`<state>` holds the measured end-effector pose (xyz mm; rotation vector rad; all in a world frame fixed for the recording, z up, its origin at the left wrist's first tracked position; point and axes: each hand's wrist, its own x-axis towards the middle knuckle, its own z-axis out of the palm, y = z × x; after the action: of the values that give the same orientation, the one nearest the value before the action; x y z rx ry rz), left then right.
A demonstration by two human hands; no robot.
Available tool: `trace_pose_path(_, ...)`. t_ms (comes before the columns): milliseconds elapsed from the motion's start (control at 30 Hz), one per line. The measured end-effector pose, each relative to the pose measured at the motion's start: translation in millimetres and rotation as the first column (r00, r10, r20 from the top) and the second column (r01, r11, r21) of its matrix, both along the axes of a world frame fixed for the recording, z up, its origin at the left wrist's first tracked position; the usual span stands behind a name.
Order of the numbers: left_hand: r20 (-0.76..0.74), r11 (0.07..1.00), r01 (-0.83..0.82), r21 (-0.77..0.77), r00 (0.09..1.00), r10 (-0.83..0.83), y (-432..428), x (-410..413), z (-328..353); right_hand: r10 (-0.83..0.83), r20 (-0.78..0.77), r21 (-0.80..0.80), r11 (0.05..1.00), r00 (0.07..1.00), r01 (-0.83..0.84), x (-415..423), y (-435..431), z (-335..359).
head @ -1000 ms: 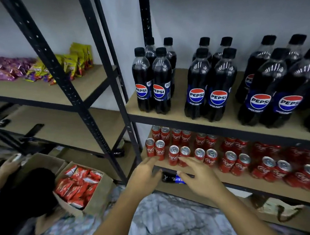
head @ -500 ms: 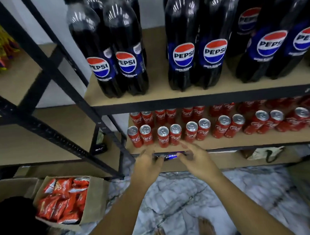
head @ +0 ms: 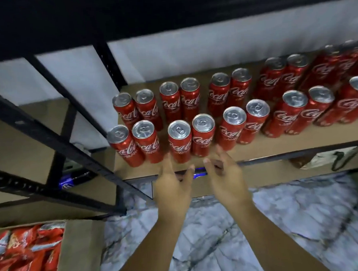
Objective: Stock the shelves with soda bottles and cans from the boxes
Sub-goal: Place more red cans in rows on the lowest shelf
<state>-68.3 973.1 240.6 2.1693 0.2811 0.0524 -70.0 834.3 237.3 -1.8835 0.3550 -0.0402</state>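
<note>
Dark bottle (head: 199, 174) is seen just under the front edge of the can shelf (head: 288, 148), between left hand (head: 172, 189) and right hand (head: 228, 180). Fingers are loosely spread at both its ends; grip versus mere touch cannot be told. Red cans (head: 179, 141) are ranked just above. Bare lower shelf (head: 269, 176) extends rightward; rack post (head: 114, 180) stands close left. Only a blurred blue label strip is exposed.

Single head view looks forward and steeply down, close over the shelf (head: 257, 150), floor (head: 303, 222) in the lower frame.
</note>
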Motion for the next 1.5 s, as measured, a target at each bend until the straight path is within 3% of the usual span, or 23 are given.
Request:
trace_pose_path(200, 0.062, 0.987, -0.153, -0.049, 0.986, 0.156, -13, 17, -15, -0.018, 0.075, -0.066, 0.998, 0.997, 0.023, 19, -1, -21)
trace_pose_path(467, 0.077, 0.981, -0.182, -0.069, 0.979, 0.187, -14, 27, -25, -0.018, 0.098, -0.109, 0.994, 0.995, 0.029, 26, 3, -24)
trace_pose_path(800, 0.107, 0.974, -0.191, -0.119, 0.973, 0.204, -19, 29, -19, 0.032, 0.048, 0.009, 0.999, 0.998, -0.033, 33, 10, -17)
trace_pose_path(1000, 0.122, 0.979, -0.167, -0.116, 0.976, 0.181, -14, 32, -27, -0.115, 0.077, 0.075, 0.991, 0.99, 0.109, 47, 21, -21)
trace_pose_path(1267, 0.166, 0.991, -0.13, -0.039, 0.977, 0.134, -9, 33, -35, -0.217, 0.148, -0.018, 0.975, 0.965, 0.222, 57, 33, -32)
trace_pose_path(1500, 0.123, 0.995, -0.089, -0.042, 0.988, 0.094, -4, 33, -38, -0.098, 0.209, -0.163, 0.977, 0.973, 0.133, 43, 28, -31)
